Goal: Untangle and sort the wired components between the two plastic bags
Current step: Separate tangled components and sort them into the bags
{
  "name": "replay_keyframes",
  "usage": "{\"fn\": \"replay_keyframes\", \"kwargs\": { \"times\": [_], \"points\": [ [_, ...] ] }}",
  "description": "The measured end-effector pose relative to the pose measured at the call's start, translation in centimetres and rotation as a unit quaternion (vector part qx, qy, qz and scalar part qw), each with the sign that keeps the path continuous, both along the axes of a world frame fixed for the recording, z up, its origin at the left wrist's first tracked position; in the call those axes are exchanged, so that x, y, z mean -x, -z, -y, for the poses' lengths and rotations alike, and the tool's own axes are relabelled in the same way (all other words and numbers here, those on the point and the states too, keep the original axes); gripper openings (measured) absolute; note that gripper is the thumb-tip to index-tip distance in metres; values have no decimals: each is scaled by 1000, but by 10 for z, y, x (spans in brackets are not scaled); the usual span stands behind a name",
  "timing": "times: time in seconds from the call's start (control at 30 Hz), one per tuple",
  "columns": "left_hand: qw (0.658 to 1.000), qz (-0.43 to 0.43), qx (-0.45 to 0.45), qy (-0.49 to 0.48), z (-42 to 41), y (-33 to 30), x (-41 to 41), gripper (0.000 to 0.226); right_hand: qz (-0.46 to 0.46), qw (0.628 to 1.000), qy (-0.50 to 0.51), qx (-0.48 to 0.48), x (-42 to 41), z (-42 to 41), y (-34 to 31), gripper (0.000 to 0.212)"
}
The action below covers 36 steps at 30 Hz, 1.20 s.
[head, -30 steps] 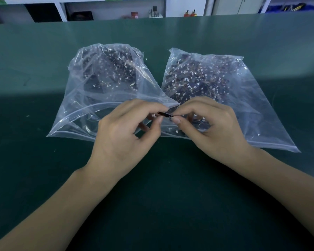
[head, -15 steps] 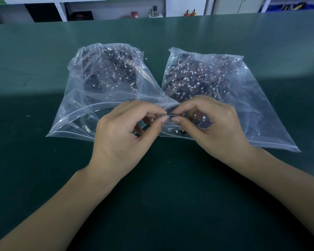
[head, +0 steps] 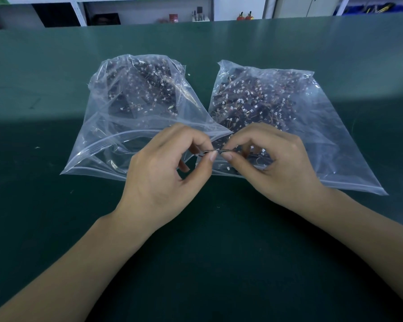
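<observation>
1. The wired component (head: 221, 151) lies level, left to right, between the two bags' mouths.
2. Left hand (head: 163, 173) and right hand (head: 272, 163) each pinch one end – thumb against forefinger.
3. Left bag (head: 98, 140) sits nearer the left hand; right bag (head: 335, 145) nearer the right.

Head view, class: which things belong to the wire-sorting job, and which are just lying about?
Part of the job:
left bag
right bag
small wired part, pinched between left hand and right hand

Just lying about:
white scrap on the green table
shelf clutter beyond the table
</observation>
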<state>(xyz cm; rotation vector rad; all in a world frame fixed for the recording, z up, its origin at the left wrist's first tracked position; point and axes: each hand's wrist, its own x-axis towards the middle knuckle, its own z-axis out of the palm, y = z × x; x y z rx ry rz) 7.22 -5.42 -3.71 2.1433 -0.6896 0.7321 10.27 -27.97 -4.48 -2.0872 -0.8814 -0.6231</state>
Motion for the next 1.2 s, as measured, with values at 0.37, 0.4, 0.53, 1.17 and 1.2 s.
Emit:
{"fn": "replay_keyframes", "kwargs": {
  "times": [0.37,0.4,0.53,1.17,1.2],
  "points": [
    [1000,10,-11,7,-1,0,-1,2,-11,1000,3,7,0,0,0,5],
    [1000,10,-13,8,-1,-1,-1,2,-11,1000,3,10,0,0,0,5],
    [1000,2,-6,7,-1,0,-1,3,-19,1000,9,12,1,0,0,6],
    [1000,8,-17,0,0,1,-1,3,-26,999,4,20,2,0,1,7],
    [1000,10,-12,-9,0,1,-1,3,-27,999,8,19,2,0,1,8]
  ]
}}
